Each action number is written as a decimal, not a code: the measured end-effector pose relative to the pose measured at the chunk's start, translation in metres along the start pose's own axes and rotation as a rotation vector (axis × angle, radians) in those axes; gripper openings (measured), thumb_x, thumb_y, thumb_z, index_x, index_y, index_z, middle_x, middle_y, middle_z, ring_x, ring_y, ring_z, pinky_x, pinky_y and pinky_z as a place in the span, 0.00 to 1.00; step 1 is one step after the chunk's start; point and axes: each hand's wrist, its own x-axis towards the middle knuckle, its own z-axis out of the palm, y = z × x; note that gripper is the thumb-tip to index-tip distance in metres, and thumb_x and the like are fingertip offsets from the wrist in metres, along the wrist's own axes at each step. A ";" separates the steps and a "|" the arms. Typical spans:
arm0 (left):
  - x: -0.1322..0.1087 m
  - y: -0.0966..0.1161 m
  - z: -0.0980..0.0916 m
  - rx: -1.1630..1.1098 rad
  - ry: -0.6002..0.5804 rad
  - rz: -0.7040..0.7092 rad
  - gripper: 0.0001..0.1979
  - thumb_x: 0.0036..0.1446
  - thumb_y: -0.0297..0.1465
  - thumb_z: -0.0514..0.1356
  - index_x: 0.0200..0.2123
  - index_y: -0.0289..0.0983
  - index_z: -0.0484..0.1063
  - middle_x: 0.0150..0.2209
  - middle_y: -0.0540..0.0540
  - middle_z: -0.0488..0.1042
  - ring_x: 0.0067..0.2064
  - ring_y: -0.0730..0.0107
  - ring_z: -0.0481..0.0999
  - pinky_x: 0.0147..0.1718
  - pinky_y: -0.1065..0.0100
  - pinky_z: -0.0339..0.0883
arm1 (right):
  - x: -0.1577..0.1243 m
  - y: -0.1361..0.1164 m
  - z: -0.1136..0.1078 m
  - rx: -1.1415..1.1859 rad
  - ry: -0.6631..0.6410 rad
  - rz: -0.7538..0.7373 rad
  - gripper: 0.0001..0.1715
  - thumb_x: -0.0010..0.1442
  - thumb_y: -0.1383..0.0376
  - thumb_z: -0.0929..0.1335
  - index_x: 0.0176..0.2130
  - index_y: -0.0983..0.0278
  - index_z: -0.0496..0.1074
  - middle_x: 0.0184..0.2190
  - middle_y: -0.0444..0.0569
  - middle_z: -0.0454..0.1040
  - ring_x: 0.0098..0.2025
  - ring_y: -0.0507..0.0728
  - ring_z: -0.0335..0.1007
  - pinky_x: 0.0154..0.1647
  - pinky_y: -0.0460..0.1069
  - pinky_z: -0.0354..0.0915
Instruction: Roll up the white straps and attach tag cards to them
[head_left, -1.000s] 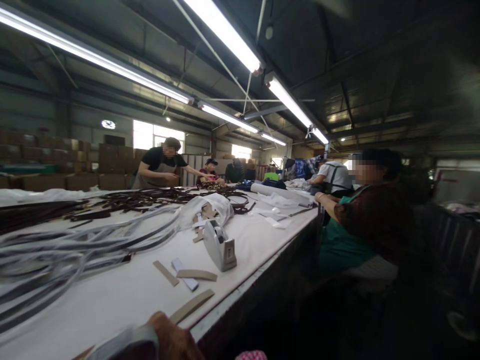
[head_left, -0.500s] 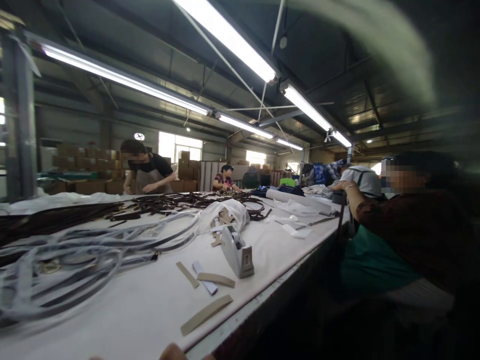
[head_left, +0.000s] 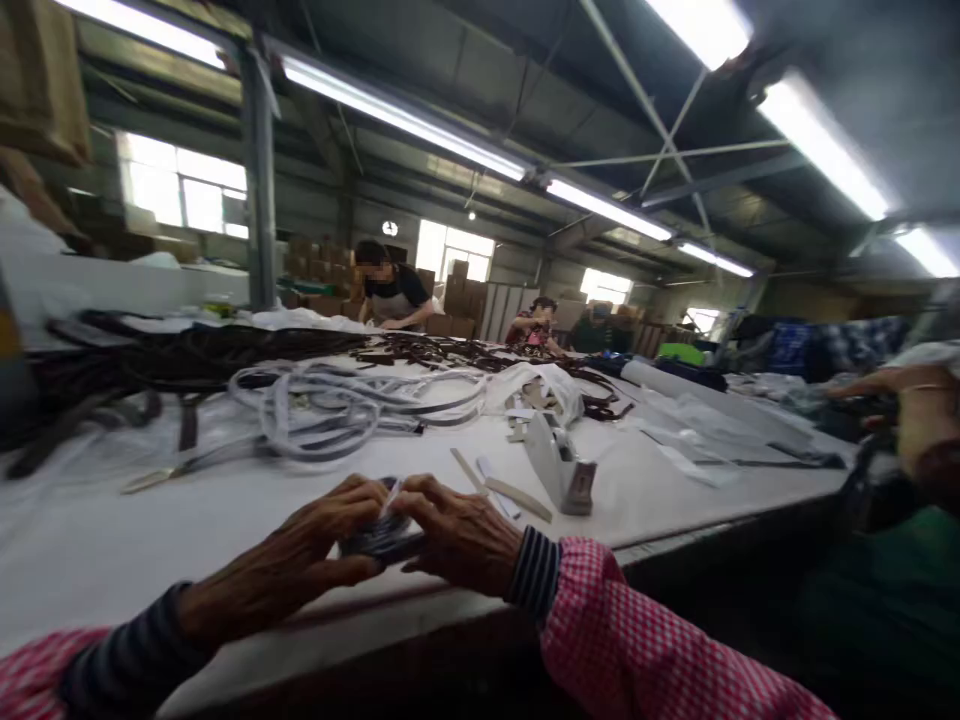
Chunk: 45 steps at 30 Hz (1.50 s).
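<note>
At the near edge of the white-covered table (head_left: 660, 510), a dark coiled strap (head_left: 384, 540) sits between my two hands, with a pale shiny strip at its top. My left hand (head_left: 300, 550) grips it from the left, thumb at the near side and fingers over the top. From the right, my right hand (head_left: 469, 535) closes round it, fingertips meeting those of the left. Blur and the fingers hide part of the coil. A grey tape dispenser (head_left: 559, 465) stands to the right of my right hand, beside beige strips (head_left: 517, 497) and a white strip (head_left: 491, 470).
Dark straps in clear plastic sleeves (head_left: 322, 410) spread beyond my hands. A white bag (head_left: 540, 385) holds beige pieces, and a pile of dark straps (head_left: 247, 350) lies farther off. Co-workers stand across the table; another person's arm (head_left: 926, 420) reaches in at right.
My view has swung left and down. Both hands, barely visible at the bottom edge before, now show fully, closed round the dark coiled strap.
</note>
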 end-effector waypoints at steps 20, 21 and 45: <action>0.022 -0.039 -0.008 0.441 -0.451 -0.037 0.22 0.59 0.32 0.67 0.56 0.43 0.71 0.61 0.43 0.68 0.61 0.49 0.65 0.58 0.50 0.64 | 0.023 0.013 0.059 -0.108 -0.188 0.049 0.09 0.72 0.69 0.61 0.45 0.66 0.69 0.42 0.52 0.76 0.40 0.57 0.71 0.37 0.50 0.63; 0.020 -0.037 -0.001 0.472 -0.408 -0.050 0.18 0.60 0.32 0.66 0.53 0.42 0.73 0.57 0.43 0.71 0.58 0.51 0.67 0.56 0.52 0.65 | 0.023 0.013 0.061 -0.080 -0.174 0.066 0.08 0.72 0.68 0.62 0.45 0.66 0.69 0.43 0.52 0.76 0.41 0.57 0.72 0.38 0.50 0.64; 0.006 -0.042 0.035 0.520 -0.248 -0.102 0.06 0.63 0.29 0.62 0.44 0.41 0.76 0.43 0.45 0.77 0.50 0.54 0.66 0.46 0.55 0.57 | 0.015 0.036 0.039 0.131 -0.235 0.179 0.15 0.63 0.67 0.72 0.50 0.62 0.72 0.43 0.47 0.76 0.43 0.55 0.72 0.40 0.47 0.60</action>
